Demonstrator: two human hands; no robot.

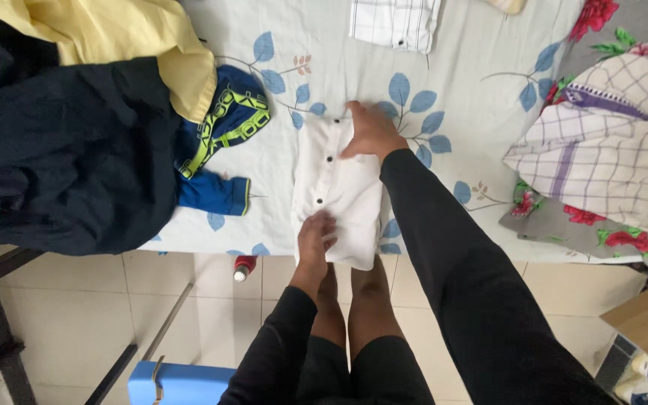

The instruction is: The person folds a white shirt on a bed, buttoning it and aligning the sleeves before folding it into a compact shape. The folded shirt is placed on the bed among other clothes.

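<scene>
White shirt, folded narrow, button strip up, lying on the bed between the two hands. Left hand presses flat and open on its near end; right hand, fingers spread, rests on the far end by the collar. For a clean fold, both palms should hold the edges square and smooth out creases. Left of the left hand: blue garment, dark jacket. No containers visible.

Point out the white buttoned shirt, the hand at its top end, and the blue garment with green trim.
White buttoned shirt (346, 187): head view, on its folded front panel.
Right hand (370, 133): head view, on the back of the hand.
Blue garment with green trim (226, 124): head view, on its trimmed upper part.
</scene>
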